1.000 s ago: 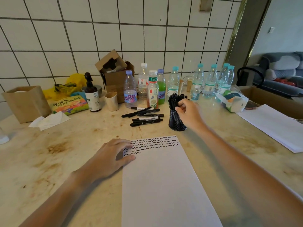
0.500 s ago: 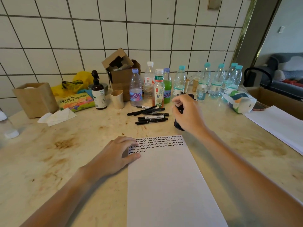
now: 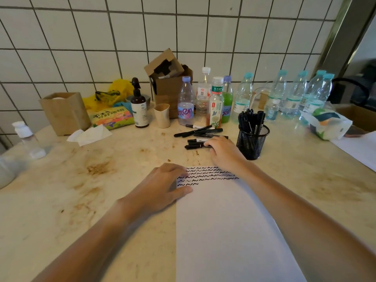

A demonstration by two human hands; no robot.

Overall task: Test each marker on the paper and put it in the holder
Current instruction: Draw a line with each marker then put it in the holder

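Marble-patterned table point(image 3: 61, 200) carries everything, and the white paper point(image 3: 223, 231) lies square to the person at six o'clock, its top rows of squiggles within easy writing reach. Left hand point(image 3: 160, 188) rests on the sheet's top left corner, fingers relaxed and nearly flat, probably pinning it against sliding. Mesh holder point(image 3: 252, 141) stands at one o'clock, already bristling with tested markers. Just left of it, at twelve o'clock, the right hand point(image 3: 221, 149) covers the loose markers point(image 3: 198, 137); whether its fingers have gripped one I cannot tell.
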